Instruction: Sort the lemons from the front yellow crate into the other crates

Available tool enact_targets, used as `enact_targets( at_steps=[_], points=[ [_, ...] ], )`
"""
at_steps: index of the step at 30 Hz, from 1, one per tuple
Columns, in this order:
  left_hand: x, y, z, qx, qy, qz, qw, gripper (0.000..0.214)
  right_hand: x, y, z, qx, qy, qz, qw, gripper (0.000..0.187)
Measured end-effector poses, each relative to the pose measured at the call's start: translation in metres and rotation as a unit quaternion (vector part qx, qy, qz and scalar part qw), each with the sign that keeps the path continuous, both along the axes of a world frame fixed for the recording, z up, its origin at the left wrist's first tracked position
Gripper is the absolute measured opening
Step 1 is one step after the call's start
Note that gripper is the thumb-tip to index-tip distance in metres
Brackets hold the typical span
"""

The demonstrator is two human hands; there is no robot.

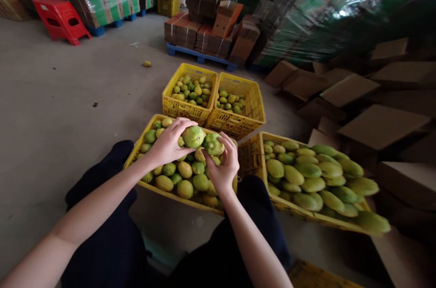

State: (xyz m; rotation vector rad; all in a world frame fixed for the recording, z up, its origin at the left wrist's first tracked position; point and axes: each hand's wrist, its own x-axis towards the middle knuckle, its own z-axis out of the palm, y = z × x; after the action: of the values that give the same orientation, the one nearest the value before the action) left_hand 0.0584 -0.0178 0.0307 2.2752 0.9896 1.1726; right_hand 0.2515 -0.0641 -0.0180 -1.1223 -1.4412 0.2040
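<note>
My left hand (172, 141) is closed around a pale green papaya (193, 136), its rounded end toward me. In my right hand (225, 166) is a second, darker green papaya (213, 144), gripped between thumb and fingers. The two fruits are side by side, close together, above a yellow crate (136, 154) between my knees. That crate is filled with green and yellow papayas (185, 170). My hands hide part of its far side.
Beyond stand two yellow crates, the left one (182, 108) and the right one (235, 123), partly filled with papayas. A crate (262, 156) at right is heaped with long papayas (313, 174). Cardboard boxes (384, 126) lie farther right. A red stool (63, 20) stands back left.
</note>
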Motion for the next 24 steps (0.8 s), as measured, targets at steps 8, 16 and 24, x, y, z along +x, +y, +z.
enact_targets(
  at_steps=[8, 16, 24],
  points=[
    [-0.001, 0.003, 0.003, -0.114, -0.055, 0.000, 0.992, 0.057, -0.001, 0.000, 0.005, -0.068, 0.091, 0.032, 0.993, 0.050],
    [-0.001, 0.014, 0.000, -0.514, -0.243, -0.069, 0.820, 0.061, -0.001, 0.002, 0.018, -0.290, 0.382, 0.169, 0.861, 0.046],
    [0.006, 0.011, -0.001, -0.604, -0.197, -0.058, 0.770, 0.076, 0.001, 0.010, 0.015, -0.391, 0.438, 0.214, 0.780, 0.048]
  ],
)
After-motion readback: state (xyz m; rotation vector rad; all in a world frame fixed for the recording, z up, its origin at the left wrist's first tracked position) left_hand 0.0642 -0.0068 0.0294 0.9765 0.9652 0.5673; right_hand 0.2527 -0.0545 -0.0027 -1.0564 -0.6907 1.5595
